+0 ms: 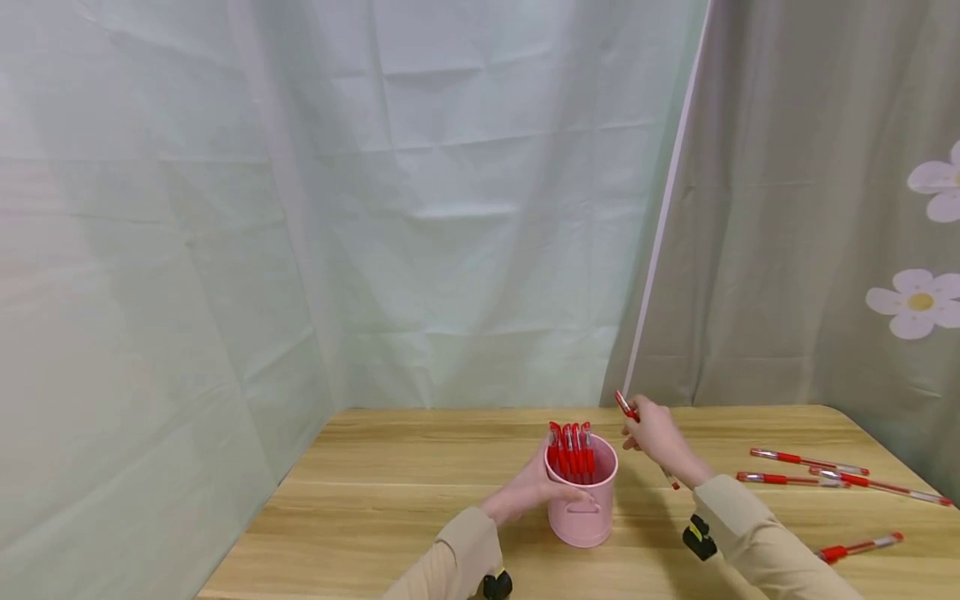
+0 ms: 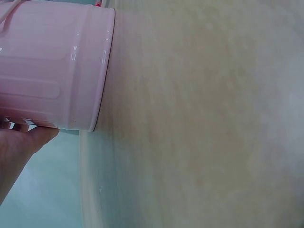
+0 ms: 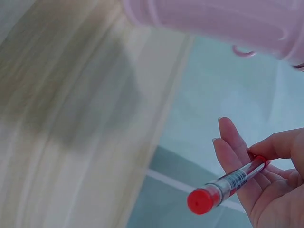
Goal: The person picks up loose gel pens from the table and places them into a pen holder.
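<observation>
A pink bucket-shaped holder (image 1: 581, 521) stands upright on the table, with several red-capped pens (image 1: 572, 454) leaning together inside its left part. My left hand (image 1: 536, 490) grips the holder around its left side, thumb across the front near the small handle. In the left wrist view that hand (image 2: 21, 145) touches the holder's wall (image 2: 47, 66). To the right of the rim, my right hand (image 1: 658, 433) pinches a red pen (image 3: 232, 183) between thumb and fingers. This pen is tilted, its capped end up and its red tail end down, apart from the holder.
On the table's right side lie several more red pens (image 1: 810, 461), some of them crossing. One pen (image 1: 862, 546) lies nearer the front, partly behind the right sleeve (image 1: 750, 525). Behind the wooden table (image 1: 390, 492) hang pale curtains (image 1: 480, 208).
</observation>
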### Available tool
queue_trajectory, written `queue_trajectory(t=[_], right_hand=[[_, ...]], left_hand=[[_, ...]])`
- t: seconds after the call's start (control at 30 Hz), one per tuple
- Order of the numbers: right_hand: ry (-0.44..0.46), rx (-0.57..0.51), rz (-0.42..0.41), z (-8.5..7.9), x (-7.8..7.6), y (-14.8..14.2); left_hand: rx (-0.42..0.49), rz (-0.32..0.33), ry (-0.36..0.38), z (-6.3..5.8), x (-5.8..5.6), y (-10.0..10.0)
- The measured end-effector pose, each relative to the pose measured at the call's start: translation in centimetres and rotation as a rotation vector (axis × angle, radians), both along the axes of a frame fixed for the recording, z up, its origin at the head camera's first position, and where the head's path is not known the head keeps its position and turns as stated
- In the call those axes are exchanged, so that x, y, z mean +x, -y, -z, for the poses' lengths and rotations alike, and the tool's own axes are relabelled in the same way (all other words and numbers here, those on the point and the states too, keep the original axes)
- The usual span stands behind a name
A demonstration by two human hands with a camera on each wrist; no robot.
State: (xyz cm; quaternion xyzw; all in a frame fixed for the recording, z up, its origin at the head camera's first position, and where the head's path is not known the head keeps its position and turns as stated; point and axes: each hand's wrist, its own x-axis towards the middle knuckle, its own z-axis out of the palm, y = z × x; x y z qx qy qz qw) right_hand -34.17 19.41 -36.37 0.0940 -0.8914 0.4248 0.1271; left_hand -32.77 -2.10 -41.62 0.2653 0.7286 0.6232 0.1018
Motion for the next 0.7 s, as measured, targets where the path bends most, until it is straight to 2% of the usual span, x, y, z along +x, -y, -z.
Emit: queue_trajectory(t=[0.13,0.37,0.57,0.7], right_hand=[[-0.031,-0.012,-0.007,-0.7,0.1,0.4],[-0.030,-0.054,-0.024,-1.9,0.7,1.1],[-0.134,-0.094,-0.058,-2.6,1.0,1.3],[-0.192,-0.120,-0.077,-3.1,1.2,1.4]], left_hand=[[-0.007,-0.005,-0.003,-0.1,0.1,0.0],[-0.011,-0.001,-0.009,-0.2,0.1,-0.1],[0.009,0.025,-0.016,-0.1,0.1,-0.1],[0.003,0.018,-0.009,-0.1,0.2,-0.1]])
